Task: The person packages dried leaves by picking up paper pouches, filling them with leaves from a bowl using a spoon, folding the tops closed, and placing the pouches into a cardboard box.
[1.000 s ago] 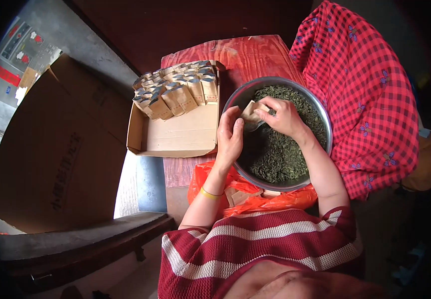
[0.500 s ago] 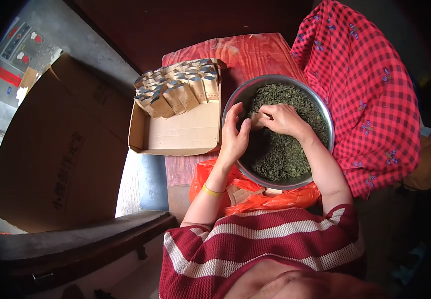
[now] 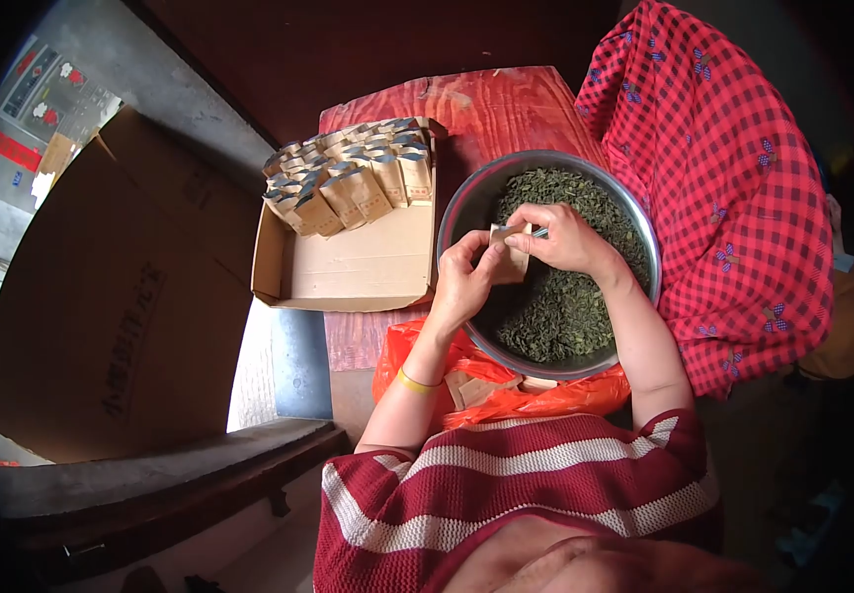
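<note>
A small kraft paper pouch (image 3: 512, 265) with a silvery inner rim is between my two hands, above the metal basin. My left hand (image 3: 465, 280) pinches its left edge with thumb and fingers. My right hand (image 3: 567, 241) grips the upper right part of the same pouch. A small pale greenish edge shows by the right fingers; I cannot make out what it is. Below the pouch, dried green leaves (image 3: 555, 316), like tea, fill much of the round metal basin (image 3: 650, 257). What the pouch holds is hidden.
Left of the basin, a shallow cardboard tray (image 3: 348, 267) holds rows of upright kraft pouches (image 3: 353, 193). A red plastic bag (image 3: 407, 366) with flat paper pieces lies in front. Red checkered cloth (image 3: 733, 217) drapes on the right. A large carton (image 3: 121, 296) stands far left.
The pouch, mostly hidden low in the basin before, is now raised and upright in view. My left fingers have closed onto it, and the right hand has shifted slightly.
</note>
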The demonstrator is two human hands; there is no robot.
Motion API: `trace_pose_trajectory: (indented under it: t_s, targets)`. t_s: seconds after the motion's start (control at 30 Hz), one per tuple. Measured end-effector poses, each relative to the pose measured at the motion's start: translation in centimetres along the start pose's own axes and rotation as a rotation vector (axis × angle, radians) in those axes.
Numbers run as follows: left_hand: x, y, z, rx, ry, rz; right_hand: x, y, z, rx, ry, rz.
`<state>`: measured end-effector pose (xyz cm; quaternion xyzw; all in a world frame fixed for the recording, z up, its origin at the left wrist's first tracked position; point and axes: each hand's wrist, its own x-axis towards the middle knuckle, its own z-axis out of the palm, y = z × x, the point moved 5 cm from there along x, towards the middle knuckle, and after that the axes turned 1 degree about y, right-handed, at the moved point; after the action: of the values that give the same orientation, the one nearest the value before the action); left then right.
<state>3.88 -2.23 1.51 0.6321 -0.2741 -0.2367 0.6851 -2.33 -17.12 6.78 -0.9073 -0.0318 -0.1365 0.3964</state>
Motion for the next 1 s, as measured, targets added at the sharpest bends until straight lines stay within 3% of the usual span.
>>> trace_pose_trajectory:
  t_s: [0.03,0.13,0.23,0.37,0.63,0.73,0.8,0.87,1.0]
  targets:
    - [0.0,0.1,-0.1,0.15,-0.003,0.046,0.0,0.0,0.1,0.002,0.0,-0.001]
    - [-0.1,0.0,0.0,0.02,-0.006,-0.031,0.0,-0.4,-0.1,0.023,0.008,-0.017]
    - [0.0,-0.5,-0.1,0.086,0.004,0.046,0.0,0.6,0.0,0.16,-0.086,0.175]
    - [-0.1,0.0,-0.2,0.095,0.03,0.055,0.1,1.0,0.1,0.063,-0.154,0.159]
    - [0.3,0.1,-0.2,0.127,0.039,0.128,0.6,0.9,-0.3,-0.033,-0.082,0.076]
    - [0.5,0.1,-0.2,-0.096,0.033,0.07,0.6,1.4,0.3,0.075,-0.082,0.049]
    - [1.0,0.4,-1.5,-0.136,0.126,0.11,0.7,1.8,-0.1,0.274,0.055,0.035]
    - [1.5,2.3,-4.1,-0.206,0.251,0.133,0.8,3.1,0.2,0.324,-0.015,0.113]
    - [4.9,0.1,-11.7,0.0,0.359,0.183,0.5,4.1,0.7,0.387,-0.057,0.21]
